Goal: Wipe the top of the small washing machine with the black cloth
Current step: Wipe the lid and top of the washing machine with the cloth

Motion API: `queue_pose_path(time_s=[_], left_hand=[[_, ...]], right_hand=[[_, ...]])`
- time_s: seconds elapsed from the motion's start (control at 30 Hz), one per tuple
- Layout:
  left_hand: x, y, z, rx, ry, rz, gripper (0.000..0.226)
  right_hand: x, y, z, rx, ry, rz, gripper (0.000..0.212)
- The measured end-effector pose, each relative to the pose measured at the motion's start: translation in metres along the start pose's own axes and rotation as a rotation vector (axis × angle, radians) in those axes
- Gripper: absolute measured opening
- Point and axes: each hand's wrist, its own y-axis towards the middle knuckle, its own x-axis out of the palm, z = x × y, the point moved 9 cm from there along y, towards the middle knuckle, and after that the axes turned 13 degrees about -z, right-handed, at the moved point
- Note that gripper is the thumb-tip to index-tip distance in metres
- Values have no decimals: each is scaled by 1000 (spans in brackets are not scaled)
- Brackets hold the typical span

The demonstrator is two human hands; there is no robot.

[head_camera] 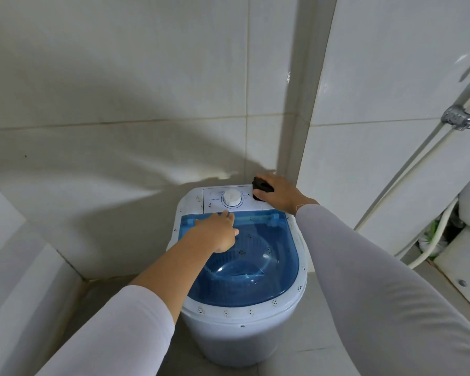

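The right hand (278,194) is closed around a bunched black cloth (261,188) and presses it onto the far right corner of the small washing machine (242,267), on its white control panel (215,199). Part of the cloth shows past the fingers, just right of a round white dial (231,198). The left hand (219,232) holds nothing; it lies flat, fingers loosely extended, on the back edge of the translucent blue lid (255,267), fingertips reaching the seam where lid meets panel. Both arms wear long pale sleeves, the left one pushed up to mid forearm.

The top of the machine is a white rim around the blue lid, dotted with small dark flower-like marks. Through the lid the ribbed tub inside is visible. The machine's body is a white drum standing on a grey tiled floor (310,335).

The machine sits in a corner of a tiled room. Large pale wall tiles (120,77) rise behind it, with darker grout lines and soft shadows of the arms across them. To the right, a chrome fitting (459,118) and a white hose (407,169) run down the side wall. White shapes stand at the far right and lower left edges; I cannot tell what they are.
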Motion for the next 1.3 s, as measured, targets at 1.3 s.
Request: queue_pose_path(time_s=[1.3], left_hand=[[9,14,-12,-1,-98,7,58]], right_hand=[[16,-84,21,77,99,138,39]])
